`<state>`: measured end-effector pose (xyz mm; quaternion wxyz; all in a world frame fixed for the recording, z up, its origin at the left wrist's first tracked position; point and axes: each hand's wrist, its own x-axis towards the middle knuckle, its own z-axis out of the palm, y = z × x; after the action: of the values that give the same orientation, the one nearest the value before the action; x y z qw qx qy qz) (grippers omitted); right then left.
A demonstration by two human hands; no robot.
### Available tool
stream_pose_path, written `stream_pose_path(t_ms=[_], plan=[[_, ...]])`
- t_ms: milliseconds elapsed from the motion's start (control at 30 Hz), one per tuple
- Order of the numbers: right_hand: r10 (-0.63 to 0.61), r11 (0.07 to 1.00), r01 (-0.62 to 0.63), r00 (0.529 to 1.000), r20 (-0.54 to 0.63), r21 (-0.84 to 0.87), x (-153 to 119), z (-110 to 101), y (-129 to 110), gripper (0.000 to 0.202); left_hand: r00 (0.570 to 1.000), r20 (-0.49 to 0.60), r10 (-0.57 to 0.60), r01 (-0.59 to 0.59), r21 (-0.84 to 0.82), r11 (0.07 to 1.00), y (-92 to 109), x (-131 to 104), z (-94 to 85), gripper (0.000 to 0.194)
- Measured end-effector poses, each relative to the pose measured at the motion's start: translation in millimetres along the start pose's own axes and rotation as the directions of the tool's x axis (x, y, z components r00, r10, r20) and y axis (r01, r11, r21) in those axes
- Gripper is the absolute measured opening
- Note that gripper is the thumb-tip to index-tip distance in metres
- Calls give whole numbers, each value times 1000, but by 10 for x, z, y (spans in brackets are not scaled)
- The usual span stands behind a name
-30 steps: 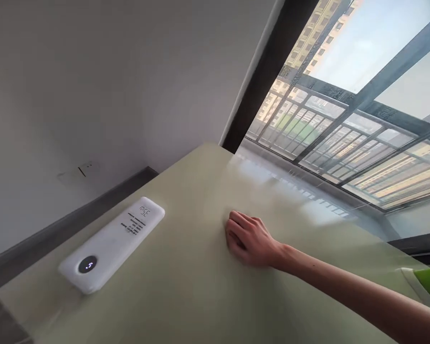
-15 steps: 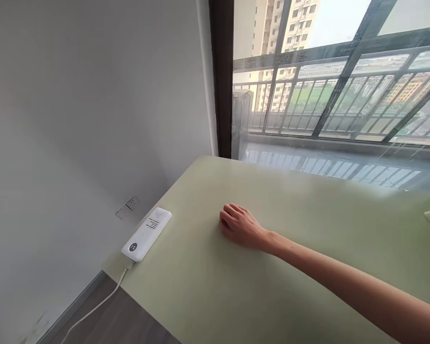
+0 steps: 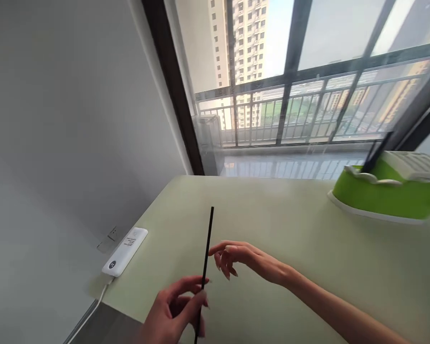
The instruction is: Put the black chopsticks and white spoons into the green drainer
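A black chopstick [image 3: 209,234], long and thin, stands nearly upright over the table with its top leaning slightly right. My left hand [image 3: 175,310] pinches its lower part between thumb and fingers. Its bottom end runs out of the picture. From the right, my right hand [image 3: 243,258] reaches in with the index finger stretched out and the others loosely bent. That index fingertip is at the chopstick; whether it touches I cannot tell. Nothing is held in the right hand.
The pale green table [image 3: 272,205] meets a wall and a window. A white power bank [image 3: 125,252] with a cable [image 3: 96,306] lies at the left edge. On the right stands a green and white holder [image 3: 383,193], with dark sticks [image 3: 378,153] rising from it.
My left hand has come into view with the chopstick. The right hand, earlier curled on the table, has loosened its fingers. The view has turned right, bringing in the green holder.
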<state>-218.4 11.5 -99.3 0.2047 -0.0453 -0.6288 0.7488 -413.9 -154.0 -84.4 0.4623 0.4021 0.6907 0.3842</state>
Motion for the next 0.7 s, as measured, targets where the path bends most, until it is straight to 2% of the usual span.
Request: stream_pose_path(t_ms=[100,167,233,267,333,400,467,533,600,633,700], plan=[[-61,997,52,986,-156,-64,-293,-71,-9,43,986,160,54,-68,86,994,309,224,250,61],[-104,989,71,957,-272,-128,-457,-146,5,44,965,239,108,-138,113,984,447,366,447,58],[-148,982,82,898,-415,-173,-605,-256,1,47,932,316,178,-222,107,969,530,544,662,56],[-172,977,84,853,-493,-195,-678,-327,-16,48,914,341,222,-269,96,958,552,652,770,56],[-231,962,75,732,-641,-261,-834,-496,-96,50,882,341,326,-369,68,927,557,908,963,55],[-313,935,45,571,-759,-352,-1016,-688,-239,49,867,287,408,-445,76,892,516,1192,1104,52],[-414,895,17,400,-818,-445,-1227,-878,-432,47,860,249,446,-481,102,871,445,1458,1182,49],[-519,842,-20,245,-819,-540,-1466,-1052,-640,44,863,232,450,-484,119,867,370,1661,1208,48],[-584,796,-94,137,-800,-598,-1726,-1220,-828,43,868,208,450,-480,120,869,313,1778,1203,49],[-590,785,-151,113,-800,-600,-1861,-1309,-908,42,870,195,453,-479,118,870,294,1807,1195,49],[-631,719,-348,36,-775,-602,-2128,-1517,-1039,43,870,185,457,-481,118,868,271,1819,1178,48]])
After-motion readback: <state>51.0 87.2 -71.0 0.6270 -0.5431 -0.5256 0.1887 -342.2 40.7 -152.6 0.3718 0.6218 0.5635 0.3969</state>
